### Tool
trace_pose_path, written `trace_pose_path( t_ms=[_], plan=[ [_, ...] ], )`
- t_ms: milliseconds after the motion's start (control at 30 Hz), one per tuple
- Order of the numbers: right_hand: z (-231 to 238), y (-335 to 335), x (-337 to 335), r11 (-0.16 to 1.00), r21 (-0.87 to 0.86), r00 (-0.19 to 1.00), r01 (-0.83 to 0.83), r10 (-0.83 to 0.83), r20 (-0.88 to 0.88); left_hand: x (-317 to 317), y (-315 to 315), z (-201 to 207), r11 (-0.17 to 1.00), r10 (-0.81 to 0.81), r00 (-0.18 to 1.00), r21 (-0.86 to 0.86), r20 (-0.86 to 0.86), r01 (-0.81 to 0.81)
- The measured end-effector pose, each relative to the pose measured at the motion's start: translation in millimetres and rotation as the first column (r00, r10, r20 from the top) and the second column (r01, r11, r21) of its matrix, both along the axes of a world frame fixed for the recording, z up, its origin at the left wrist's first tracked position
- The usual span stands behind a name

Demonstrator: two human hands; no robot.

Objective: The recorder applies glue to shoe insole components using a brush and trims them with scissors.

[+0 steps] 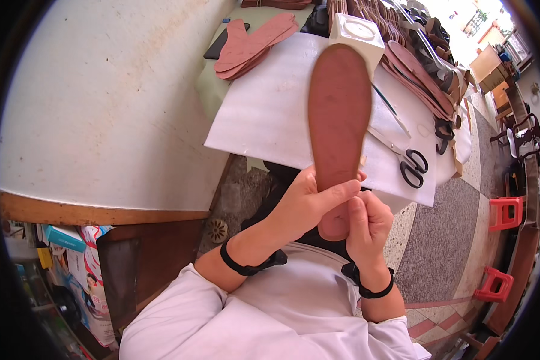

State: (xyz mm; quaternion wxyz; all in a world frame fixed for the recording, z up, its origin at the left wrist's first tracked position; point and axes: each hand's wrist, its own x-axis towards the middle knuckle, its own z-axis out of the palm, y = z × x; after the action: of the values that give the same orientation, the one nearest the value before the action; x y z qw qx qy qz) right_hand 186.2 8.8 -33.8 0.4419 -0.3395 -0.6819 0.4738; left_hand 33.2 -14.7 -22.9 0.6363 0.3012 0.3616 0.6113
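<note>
A long reddish-brown insole (339,108) is held up in front of me, its wide end pointing away and its narrow end toward my body. My left hand (312,198) grips it from the left side, with the thumb lying across its face. On the right edge near the narrow end, my right hand (369,222) is closed, thumb and curled fingers pinching the insole. Below and beyond it lies a white sheet (264,114) on the worktable. Black-handled scissors (414,167) rest on the sheet to the right, beside a thin dark pen-like stick (385,101).
Similar insoles (255,45) lie fanned at the far left, near a dark phone (218,48). Another insole stack (417,78) sits at the right, past a white box (359,30). A large white wood-edged surface (102,120) fills the left. Red stools (506,214) stand on the floor at right.
</note>
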Motion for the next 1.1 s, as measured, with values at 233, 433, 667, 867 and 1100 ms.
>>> trace_pose_path(
  t_ms=[233, 433, 667, 867, 1100],
  plan=[
    [0.7, 2.5, -4.8, 0.994, 0.098, 0.999, 0.04, -0.04, -0.008, -12.6, -6.2, -5.3, 0.996, 0.002, 0.993, 0.09, -0.118, 0.009],
    [5.6, 11.3, 0.6, 0.996, 0.089, 0.998, -0.028, 0.023, 0.066, -11.6, -10.8, -1.2, 0.987, 0.148, 0.827, 0.139, -0.543, -0.085],
    [3.7, 16.4, 8.8, 0.988, 0.059, 0.989, -0.145, 0.143, 0.036, -12.2, -7.2, -1.7, 0.971, 0.176, 0.778, 0.235, -0.603, -0.038],
    [17.5, 10.7, 5.3, 0.963, -0.175, 0.978, -0.206, 0.196, -0.071, -11.1, -10.6, -4.5, 0.972, 0.145, 0.827, 0.234, -0.544, -0.017],
    [18.2, 7.9, 7.2, 0.867, -0.399, 0.935, -0.298, 0.182, -0.303, -15.9, -10.5, -6.9, 0.96, 0.116, 0.754, 0.267, -0.646, 0.081]
  ],
)
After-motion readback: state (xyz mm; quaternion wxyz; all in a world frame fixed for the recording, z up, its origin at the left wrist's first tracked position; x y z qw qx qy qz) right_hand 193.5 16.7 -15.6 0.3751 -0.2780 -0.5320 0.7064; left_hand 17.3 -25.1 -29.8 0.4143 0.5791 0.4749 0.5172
